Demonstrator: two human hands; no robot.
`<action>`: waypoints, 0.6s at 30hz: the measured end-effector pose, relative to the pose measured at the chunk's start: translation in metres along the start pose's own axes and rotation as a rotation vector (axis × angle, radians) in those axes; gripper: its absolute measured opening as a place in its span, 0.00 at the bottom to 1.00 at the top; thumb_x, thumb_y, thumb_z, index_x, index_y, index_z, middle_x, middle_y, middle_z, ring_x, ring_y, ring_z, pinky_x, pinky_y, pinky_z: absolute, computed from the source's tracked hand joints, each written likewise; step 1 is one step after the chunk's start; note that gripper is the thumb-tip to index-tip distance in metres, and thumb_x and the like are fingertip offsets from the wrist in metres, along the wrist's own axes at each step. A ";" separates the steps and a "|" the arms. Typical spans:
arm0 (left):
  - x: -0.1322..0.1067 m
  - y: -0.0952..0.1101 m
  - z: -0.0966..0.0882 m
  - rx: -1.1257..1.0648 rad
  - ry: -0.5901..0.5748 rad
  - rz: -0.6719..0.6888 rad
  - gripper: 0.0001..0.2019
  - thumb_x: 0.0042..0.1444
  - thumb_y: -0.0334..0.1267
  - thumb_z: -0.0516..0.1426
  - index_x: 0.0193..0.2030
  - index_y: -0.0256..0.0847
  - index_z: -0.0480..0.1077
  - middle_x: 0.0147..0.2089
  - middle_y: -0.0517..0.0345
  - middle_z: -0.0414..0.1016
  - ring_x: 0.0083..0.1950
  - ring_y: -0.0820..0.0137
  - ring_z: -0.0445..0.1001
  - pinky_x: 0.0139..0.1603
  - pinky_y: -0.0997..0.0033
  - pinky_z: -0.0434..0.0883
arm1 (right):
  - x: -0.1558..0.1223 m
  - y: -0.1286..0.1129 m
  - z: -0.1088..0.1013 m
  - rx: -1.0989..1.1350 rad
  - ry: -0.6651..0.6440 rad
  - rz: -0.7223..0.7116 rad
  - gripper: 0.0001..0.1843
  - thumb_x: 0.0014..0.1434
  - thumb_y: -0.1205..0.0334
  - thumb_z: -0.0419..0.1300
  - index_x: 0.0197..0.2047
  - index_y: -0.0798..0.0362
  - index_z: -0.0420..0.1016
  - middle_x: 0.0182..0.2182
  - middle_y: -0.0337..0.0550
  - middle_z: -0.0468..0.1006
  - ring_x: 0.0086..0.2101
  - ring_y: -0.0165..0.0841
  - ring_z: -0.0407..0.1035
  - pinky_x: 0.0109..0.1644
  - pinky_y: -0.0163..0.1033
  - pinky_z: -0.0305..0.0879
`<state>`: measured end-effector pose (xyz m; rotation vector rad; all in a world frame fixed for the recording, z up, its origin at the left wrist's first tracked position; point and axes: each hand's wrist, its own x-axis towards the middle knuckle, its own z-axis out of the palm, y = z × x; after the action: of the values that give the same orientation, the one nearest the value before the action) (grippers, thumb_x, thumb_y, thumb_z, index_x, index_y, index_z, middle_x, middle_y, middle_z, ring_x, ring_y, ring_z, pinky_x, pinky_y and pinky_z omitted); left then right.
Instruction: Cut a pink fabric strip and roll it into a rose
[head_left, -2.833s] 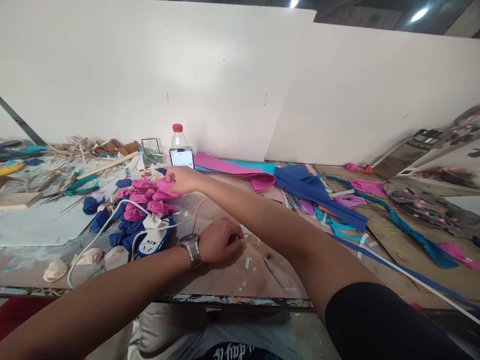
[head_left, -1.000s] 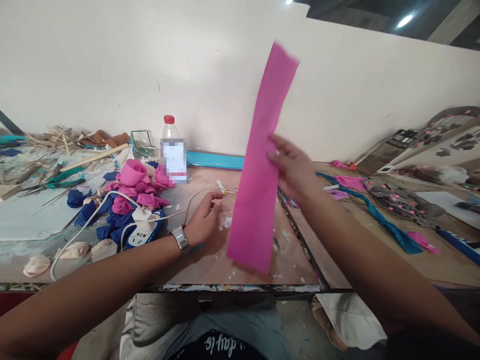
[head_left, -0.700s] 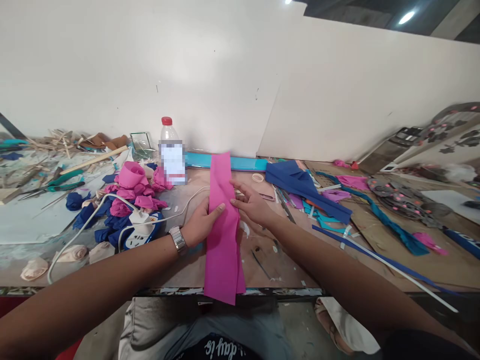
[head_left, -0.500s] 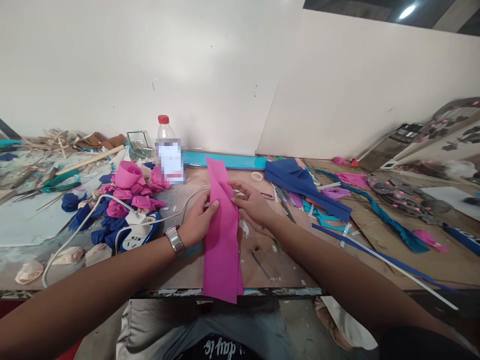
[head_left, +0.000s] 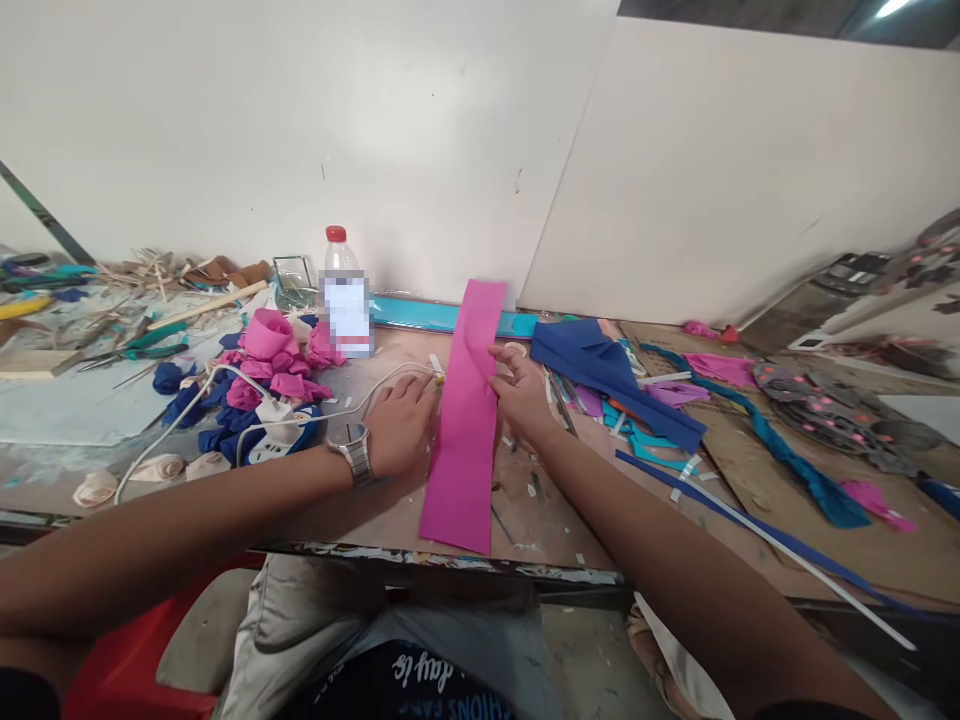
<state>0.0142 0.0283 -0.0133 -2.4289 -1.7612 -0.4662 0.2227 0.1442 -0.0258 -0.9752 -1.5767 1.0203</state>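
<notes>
A long pink crepe paper strip (head_left: pixel 463 440) stands lengthwise in front of me, its near end by the table's front edge and its far end over the blue band. My right hand (head_left: pixel 521 392) pinches the strip's right edge between thumb and fingers, raising a small crease there. To the left of the strip, my left hand (head_left: pixel 401 420) lies palm down with its fingers stretched out, near a white cable (head_left: pixel 352 408). The fingertips come close to the strip's left edge; whatever lies beneath that hand is hidden.
Pink and dark blue paper rolls (head_left: pixel 255 375) heap on the left beside a power strip (head_left: pixel 289 440). Behind stands a red-capped bottle (head_left: pixel 339 250). At right lie a folded blue sheet (head_left: pixel 600 365), a white stick (head_left: pixel 795 545) and a twisted teal strip (head_left: pixel 787 445). Pliers (head_left: pixel 157 342) rest far left.
My left hand has let go of the pink strip and dropped flat onto the table. The strip has shifted right and away from me, still pinched by my right hand. The camera view has shifted slightly.
</notes>
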 end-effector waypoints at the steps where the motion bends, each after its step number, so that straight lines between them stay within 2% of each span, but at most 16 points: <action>1: 0.006 -0.001 0.000 0.045 -0.026 0.016 0.21 0.66 0.37 0.53 0.63 0.36 0.70 0.75 0.41 0.64 0.73 0.49 0.62 0.68 0.46 0.67 | -0.002 0.000 0.001 0.003 -0.011 0.002 0.31 0.49 0.65 0.57 0.58 0.51 0.75 0.59 0.49 0.77 0.36 0.30 0.74 0.33 0.34 0.69; 4: 0.033 -0.010 0.002 0.141 -0.091 0.002 0.17 0.65 0.38 0.54 0.57 0.36 0.75 0.75 0.40 0.65 0.71 0.45 0.64 0.60 0.44 0.68 | -0.004 -0.001 0.003 0.008 -0.027 0.001 0.33 0.48 0.66 0.57 0.59 0.51 0.75 0.58 0.48 0.77 0.30 0.27 0.71 0.29 0.32 0.64; 6: 0.053 -0.017 0.005 0.150 -0.119 0.032 0.15 0.66 0.38 0.54 0.54 0.38 0.77 0.71 0.42 0.69 0.69 0.47 0.66 0.58 0.46 0.67 | -0.004 -0.002 0.003 0.012 -0.023 -0.002 0.33 0.48 0.66 0.56 0.59 0.51 0.75 0.58 0.48 0.77 0.30 0.27 0.71 0.29 0.32 0.65; 9: 0.072 -0.024 0.006 0.163 -0.164 0.050 0.12 0.67 0.37 0.53 0.46 0.39 0.78 0.53 0.42 0.82 0.59 0.51 0.74 0.54 0.50 0.68 | -0.002 0.000 0.002 0.016 -0.012 -0.002 0.31 0.48 0.66 0.56 0.58 0.52 0.75 0.57 0.49 0.78 0.33 0.29 0.73 0.32 0.33 0.67; 11: 0.072 -0.026 -0.003 0.180 -0.160 0.054 0.13 0.68 0.37 0.52 0.42 0.38 0.79 0.48 0.41 0.82 0.55 0.52 0.76 0.54 0.49 0.67 | -0.002 0.001 0.001 0.015 -0.001 -0.003 0.31 0.48 0.66 0.56 0.58 0.53 0.74 0.58 0.50 0.78 0.35 0.30 0.73 0.32 0.33 0.68; 14: 0.055 -0.032 -0.034 0.207 -0.116 0.067 0.14 0.68 0.38 0.52 0.46 0.37 0.79 0.50 0.40 0.80 0.57 0.50 0.75 0.60 0.45 0.64 | -0.002 0.002 0.000 0.011 0.024 -0.011 0.32 0.49 0.66 0.56 0.59 0.52 0.74 0.59 0.49 0.77 0.35 0.30 0.74 0.32 0.33 0.68; 18: 0.018 -0.062 -0.102 0.239 0.026 0.016 0.20 0.71 0.48 0.49 0.52 0.39 0.78 0.54 0.45 0.80 0.55 0.52 0.77 0.60 0.48 0.68 | -0.002 0.000 -0.001 0.005 0.058 -0.030 0.31 0.49 0.66 0.56 0.58 0.51 0.74 0.58 0.48 0.77 0.36 0.30 0.73 0.33 0.33 0.69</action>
<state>-0.0580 0.0383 0.0835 -2.2598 -1.6790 -0.2674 0.2236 0.1418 -0.0260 -0.9665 -1.5361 0.9668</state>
